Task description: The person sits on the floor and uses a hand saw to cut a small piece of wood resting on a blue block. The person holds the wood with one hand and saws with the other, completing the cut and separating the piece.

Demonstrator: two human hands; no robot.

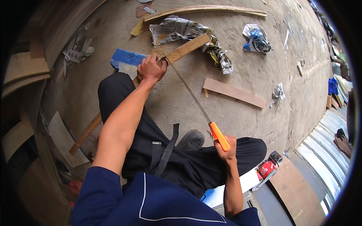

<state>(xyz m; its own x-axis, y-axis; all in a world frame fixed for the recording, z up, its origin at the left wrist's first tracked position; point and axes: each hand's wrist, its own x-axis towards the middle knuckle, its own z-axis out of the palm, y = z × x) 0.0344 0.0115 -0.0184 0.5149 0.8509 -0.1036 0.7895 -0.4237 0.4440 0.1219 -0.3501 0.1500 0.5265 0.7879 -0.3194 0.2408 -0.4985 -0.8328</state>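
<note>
My right hand [227, 148] is wrapped round the orange handle of a handsaw [194, 96], beside my right knee. Its long thin blade slants up and left, and the tip end meets a wooden strip [188, 48]. My left hand [152, 69] is closed, pressing down on wood at the near end of that strip, right beside the blade. Its fingertips are partly hidden, and whether the wood under them is one piece with the strip I cannot tell. Just left of this hand lies a blue-painted block [128, 57].
Crumpled newspaper [181, 28] lies behind the strip, with a long thin board [211, 9] beyond. To the right are a flat wooden piece [234, 92] and balled paper [257, 38]. A red can [267, 169] stands by my right knee; wooden panels [26, 67] line the left.
</note>
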